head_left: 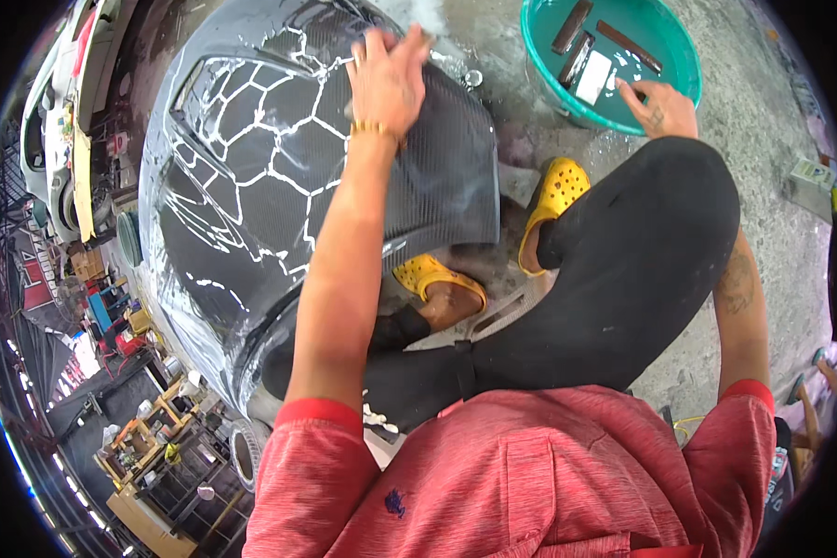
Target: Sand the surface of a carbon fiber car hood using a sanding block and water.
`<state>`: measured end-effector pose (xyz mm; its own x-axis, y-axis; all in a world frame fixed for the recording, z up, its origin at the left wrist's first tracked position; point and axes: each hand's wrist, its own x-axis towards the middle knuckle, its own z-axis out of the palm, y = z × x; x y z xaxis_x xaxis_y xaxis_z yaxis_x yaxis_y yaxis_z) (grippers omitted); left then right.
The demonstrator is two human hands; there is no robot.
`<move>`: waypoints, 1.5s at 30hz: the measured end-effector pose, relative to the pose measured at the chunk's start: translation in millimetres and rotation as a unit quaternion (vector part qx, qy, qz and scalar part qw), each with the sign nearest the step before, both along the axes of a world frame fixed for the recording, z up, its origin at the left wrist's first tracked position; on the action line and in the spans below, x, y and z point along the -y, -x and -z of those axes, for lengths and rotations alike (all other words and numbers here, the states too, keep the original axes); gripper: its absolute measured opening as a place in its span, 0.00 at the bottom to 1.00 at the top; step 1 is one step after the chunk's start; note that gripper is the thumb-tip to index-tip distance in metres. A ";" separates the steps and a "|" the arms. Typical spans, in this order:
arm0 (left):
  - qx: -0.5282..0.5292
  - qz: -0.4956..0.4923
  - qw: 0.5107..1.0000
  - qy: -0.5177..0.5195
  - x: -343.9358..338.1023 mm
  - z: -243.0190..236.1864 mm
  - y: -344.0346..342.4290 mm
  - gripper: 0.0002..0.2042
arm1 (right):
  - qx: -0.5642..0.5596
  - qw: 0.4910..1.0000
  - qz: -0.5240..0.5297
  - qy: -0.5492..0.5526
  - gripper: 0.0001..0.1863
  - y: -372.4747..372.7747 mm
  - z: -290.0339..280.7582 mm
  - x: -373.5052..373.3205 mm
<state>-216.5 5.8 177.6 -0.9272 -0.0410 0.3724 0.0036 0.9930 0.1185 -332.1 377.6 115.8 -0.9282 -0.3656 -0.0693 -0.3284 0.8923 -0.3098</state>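
- A wet concrete floor (pixel 772 242) of a cluttered workshop.
- The left hand (pixel 388 79) lies flat, grip spread apart, on a wet carbon-weave car panel (pixel 251 186).
- The right hand (pixel 662 107) rests on the rim of a teal basin (pixel 549 93), fingers loosely apart, holding nothing.

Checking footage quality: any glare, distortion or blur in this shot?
Head view: heavy fisheye bending with a black rim; wet glare streaks on the dark panel; left hand and right hand at the basin sharp; edge clutter soft.
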 end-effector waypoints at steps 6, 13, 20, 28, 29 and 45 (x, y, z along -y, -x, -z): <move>0.129 0.026 0.990 -0.051 -106.6 11.9 -125.2 0.26 | 0.023 0.999 0.013 -0.025 0.31 -7.4 -1.4 -19.1; 0.059 0.022 0.998 0.011 -26.1 0.5 -6.4 0.19 | 0.046 0.998 -0.008 -0.044 0.31 2.3 -11.2 7.4; 0.186 0.077 0.978 -0.050 -113.8 6.6 -151.4 0.25 | 0.010 1.000 0.010 -0.020 0.31 -8.6 -2.7 -14.2; 0.080 0.065 0.995 0.000 -62.9 9.8 -8.4 0.20 | 0.069 0.997 0.005 -0.044 0.31 10.8 -2.8 6.6; 0.095 0.075 0.993 -0.015 -73.0 9.8 -20.7 0.20 | 0.053 0.998 -0.002 -0.043 0.31 11.5 -2.3 0.0; 0.207 0.114 0.971 -0.028 -123.9 4.5 -106.3 0.25 | 0.033 0.998 0.006 -0.046 0.31 7.6 8.6 -18.2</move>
<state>-110.2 129.7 173.2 -0.9843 0.1736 -0.0312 0.1633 0.9637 0.2111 -339.7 395.8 107.2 -0.9248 -0.3438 -0.1630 -0.2990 0.9216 -0.2475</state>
